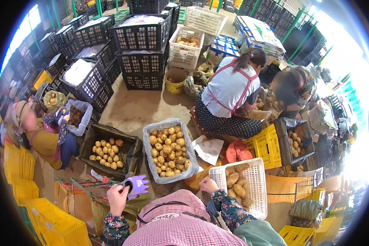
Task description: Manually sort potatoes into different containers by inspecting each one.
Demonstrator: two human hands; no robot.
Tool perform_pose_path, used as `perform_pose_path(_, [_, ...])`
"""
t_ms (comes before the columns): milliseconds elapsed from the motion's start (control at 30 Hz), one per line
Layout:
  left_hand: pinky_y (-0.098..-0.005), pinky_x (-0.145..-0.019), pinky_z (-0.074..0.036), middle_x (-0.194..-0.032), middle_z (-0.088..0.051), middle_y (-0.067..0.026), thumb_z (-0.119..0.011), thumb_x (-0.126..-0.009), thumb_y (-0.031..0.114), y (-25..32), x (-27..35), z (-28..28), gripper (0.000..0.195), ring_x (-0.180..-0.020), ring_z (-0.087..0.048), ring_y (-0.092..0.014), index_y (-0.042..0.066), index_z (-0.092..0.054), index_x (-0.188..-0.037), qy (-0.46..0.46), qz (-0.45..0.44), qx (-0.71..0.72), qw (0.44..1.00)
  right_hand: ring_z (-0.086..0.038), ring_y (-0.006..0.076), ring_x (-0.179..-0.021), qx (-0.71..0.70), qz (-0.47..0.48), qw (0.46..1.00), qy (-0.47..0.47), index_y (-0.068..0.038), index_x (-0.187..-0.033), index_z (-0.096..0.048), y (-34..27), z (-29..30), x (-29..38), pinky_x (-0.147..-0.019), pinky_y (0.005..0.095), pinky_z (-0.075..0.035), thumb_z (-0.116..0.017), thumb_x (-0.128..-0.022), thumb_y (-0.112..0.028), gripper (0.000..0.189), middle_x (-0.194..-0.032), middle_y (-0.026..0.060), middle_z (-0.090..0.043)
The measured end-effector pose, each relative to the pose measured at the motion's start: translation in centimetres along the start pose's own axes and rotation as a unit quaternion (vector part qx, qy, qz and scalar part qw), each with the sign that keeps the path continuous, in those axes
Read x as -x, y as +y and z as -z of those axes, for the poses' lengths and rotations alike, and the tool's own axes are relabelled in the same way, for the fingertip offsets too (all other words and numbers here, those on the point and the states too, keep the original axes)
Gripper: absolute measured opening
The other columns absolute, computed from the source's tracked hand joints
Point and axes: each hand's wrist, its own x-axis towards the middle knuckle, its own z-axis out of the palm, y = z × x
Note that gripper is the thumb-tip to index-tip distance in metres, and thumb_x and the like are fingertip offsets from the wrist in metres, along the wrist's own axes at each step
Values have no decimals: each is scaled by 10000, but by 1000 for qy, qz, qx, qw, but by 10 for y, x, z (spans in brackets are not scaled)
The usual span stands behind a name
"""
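My left hand (pixel 117 199) grips the cuff of a purple glove (pixel 138 187), whose fingers spread out to the right. Beside the rim of a white plastic basket (pixel 263 184) is my right hand (pixel 208 185), with its fingers curled; whether it holds anything small cannot be told. Large potatoes (pixel 239 190) lie in that basket. In front of me stands a crate with a pale plastic liner (pixel 189 132), full of potatoes (pixel 169 150). Left of it, a dark-lined crate (pixel 132 147) holds smaller potatoes (pixel 106 152) in its middle.
A person in a pink apron (pixel 230 89) crouches ahead at right, facing another person (pixel 295 83). At left, a person in a mustard top (pixel 46 141) sits by a lined crate (pixel 84 123). Black crates (pixel 141 67) stand stacked ahead; yellow crates (pixel 55 221) stand at lower left.
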Motion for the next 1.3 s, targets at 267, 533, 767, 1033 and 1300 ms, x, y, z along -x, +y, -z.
perform_pose_path(267, [-339,-449,-301,-493,-402,-135,-661,-628,95,2,-3,-2,285,-452,-396,-248,-43,-435,-521,-2,0,-15,1000,-567,118,-537,55,14,998,-2,3,-749,-551,-17,-4,7,-494,233,-460,-576,-727,-177,183,-621,72,-588])
perform_pose_path(533, [-325,-441,-319,-501,-442,-128,-657,-632,112,-2,-2,-7,246,-452,-448,-235,-41,-489,-537,14,-32,-15,999,-600,142,-591,47,21,999,-7,-19,-742,-565,-9,-1,7,-556,255,-477,-559,-728,-226,208,-641,74,-611])
perform_pose_path(767, [-375,-459,-336,-545,-467,-145,-646,-652,212,-3,4,-5,276,-500,-475,-303,-2,-512,-539,2,-5,-32,999,-599,136,-581,49,18,998,-27,11,-739,-562,-9,-2,8,-531,240,-476,-556,-734,-200,210,-637,86,-606])
perform_pose_path(1033, [-384,-496,-349,-569,-473,-140,-632,-662,232,-6,8,-2,283,-543,-483,-297,0,-515,-550,-4,29,-25,999,-577,125,-569,14,24,998,-54,-6,-759,-529,-15,-5,2,-513,233,-475,-546,-773,-173,168,-653,63,-590])
perform_pose_path(1300, [-378,-491,-345,-555,-458,-129,-634,-662,232,-9,12,-3,284,-534,-478,-289,3,-513,-547,-2,41,-22,999,-577,130,-549,26,17,998,-46,9,-752,-543,-23,-9,4,-494,232,-466,-557,-747,-164,173,-630,76,-591])
